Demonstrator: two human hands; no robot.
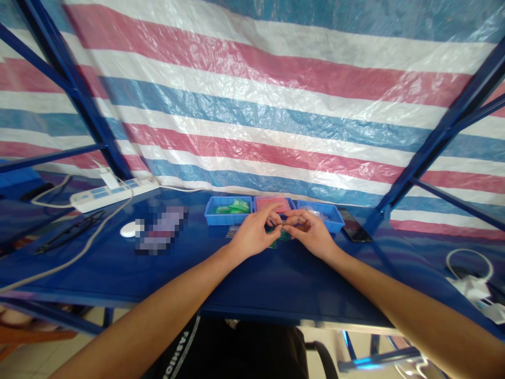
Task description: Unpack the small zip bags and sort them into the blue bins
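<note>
My left hand (253,232) and my right hand (311,231) meet above the blue table (197,273), fingertips pinched together on a small item too tiny to name. Under them lies a small green packet (281,237), partly hidden by the fingers. Just behind the hands stand three small blue trays in a row: the left tray (228,210) holds green pieces, the middle tray (273,203) holds red or pink pieces, and the right tray (321,215) holds clear or pale pieces.
A white power strip (112,193) with a plugged charger and cables lies at the back left. A white mouse (128,229) and black glasses (71,231) sit left. A dark phone (354,227) lies right of the trays. White cable and charger (471,281) rest far right. Blue frame posts flank the table.
</note>
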